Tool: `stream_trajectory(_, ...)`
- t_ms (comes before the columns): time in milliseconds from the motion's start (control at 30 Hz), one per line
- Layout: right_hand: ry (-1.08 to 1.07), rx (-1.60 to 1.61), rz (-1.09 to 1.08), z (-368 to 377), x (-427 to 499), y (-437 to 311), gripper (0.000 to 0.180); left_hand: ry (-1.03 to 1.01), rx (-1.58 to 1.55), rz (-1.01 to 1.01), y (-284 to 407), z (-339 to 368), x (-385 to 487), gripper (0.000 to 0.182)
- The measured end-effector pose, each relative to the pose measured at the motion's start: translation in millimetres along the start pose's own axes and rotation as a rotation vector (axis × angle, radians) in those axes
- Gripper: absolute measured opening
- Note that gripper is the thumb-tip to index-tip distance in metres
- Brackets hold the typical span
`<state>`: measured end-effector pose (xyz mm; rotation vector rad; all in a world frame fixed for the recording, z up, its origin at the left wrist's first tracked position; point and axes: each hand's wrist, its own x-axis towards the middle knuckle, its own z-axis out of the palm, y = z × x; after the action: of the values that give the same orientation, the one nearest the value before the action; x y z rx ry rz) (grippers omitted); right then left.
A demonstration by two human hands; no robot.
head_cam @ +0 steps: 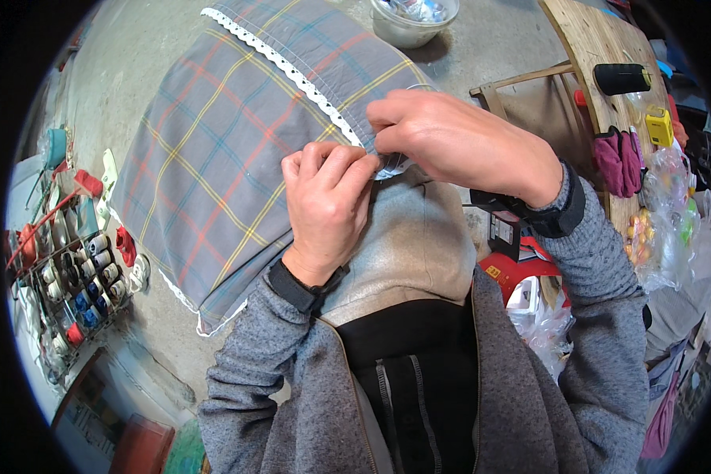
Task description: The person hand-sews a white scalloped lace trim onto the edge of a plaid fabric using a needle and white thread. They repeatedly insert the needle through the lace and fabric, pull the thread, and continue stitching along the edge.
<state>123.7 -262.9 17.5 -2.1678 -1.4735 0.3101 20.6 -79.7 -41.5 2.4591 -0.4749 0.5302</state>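
A grey plaid cloth [213, 148] with red, yellow and blue lines lies spread over my lap and hangs out over the floor. White scalloped lace trim [284, 68] runs across it, with lines of stitching beside it. My left hand [332, 201] pinches the cloth at the near end of the lace. Just right of it, the curled fingers of my right hand [426, 127] are closed at the same edge, against the cloth. A thin pale strand shows by my right hand; whether a needle is between the fingers is hidden.
At the right stands a wooden table [592, 53] with a black thread spool [622, 79], a yellow box [659, 126], magenta gloves [618, 160] and plastic bags. A bucket [412, 26] stands on the floor ahead. A shoe rack [89, 278] is at the left, a red container [509, 275] at my right side.
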Motion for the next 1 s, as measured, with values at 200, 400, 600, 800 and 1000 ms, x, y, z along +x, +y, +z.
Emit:
stream_trajectory(200,-0.043,0.025,0.033,1.2,2.6,-4.5,0.011,-0.015,-0.083,-0.046,-2.0,-1.9,-0.9,0.026)
stream_trajectory(400,-0.004,0.074,0.005,10.6,1.3,-0.9,0.005,-0.014,-0.136,-0.082,-4.8,-0.7,-1.9,0.025)
stream_trajectory(600,0.097,0.316,0.077,10.3,-3.0,5.8,0.009,-0.041,-0.184,-0.140,-4.3,-6.3,0.5,0.025)
stream_trajectory(800,0.251,0.567,0.338,21.5,-5.1,2.2,0.014,-0.084,-0.173,-0.125,-4.3,-10.2,5.1,0.025)
stream_trajectory(1000,0.343,0.720,0.452,38.9,0.0,1.6,0.016,-0.081,-0.133,-0.108,-3.6,-8.5,4.6,0.023)
